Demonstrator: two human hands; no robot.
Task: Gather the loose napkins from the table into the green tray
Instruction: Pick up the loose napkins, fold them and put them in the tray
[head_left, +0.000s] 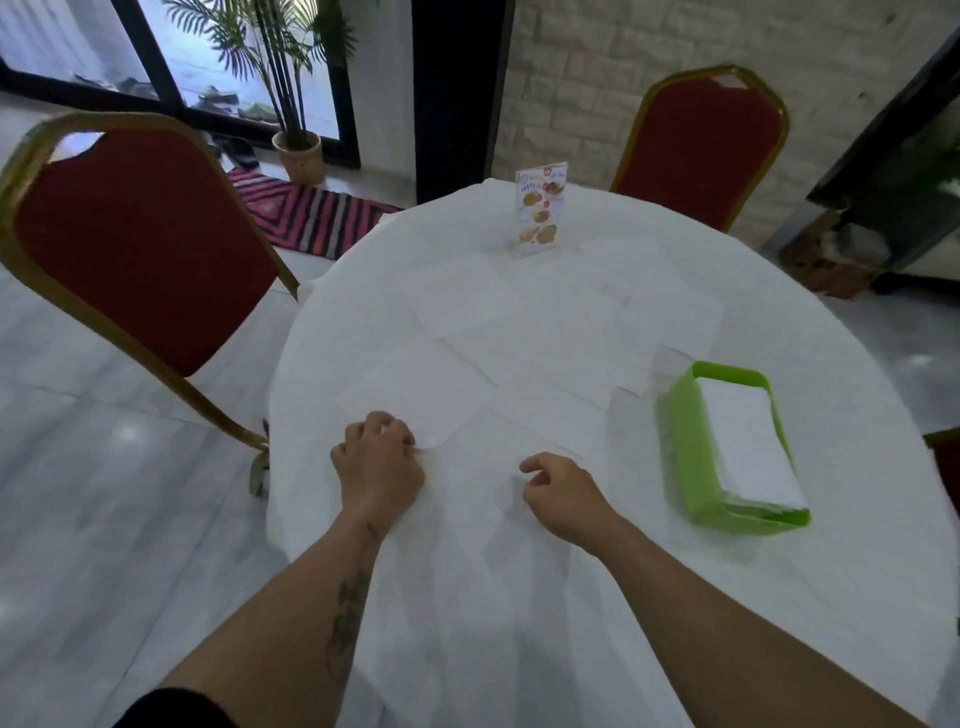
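Note:
Several white napkins (462, 299) lie flat and overlapping across the middle of the round table (857, 597). The green tray (688, 441) stands at the right and holds a stack of white napkins (745, 447). My left hand (379, 460) is near the front edge, its fingers curled and pinching the corner of a napkin (470, 467) that lies between my hands. My right hand (558, 493) is at that napkin's right edge, with thumb and forefinger curled onto the slightly raised paper. The napkins are hard to tell apart against the white cloth.
A menu stand (540, 210) is upright at the far side of the table. One red chair (140, 244) stands at the left, another red chair (706, 145) behind the table. A potted palm (296, 150) and a striped rug (311, 213) are on the floor beyond.

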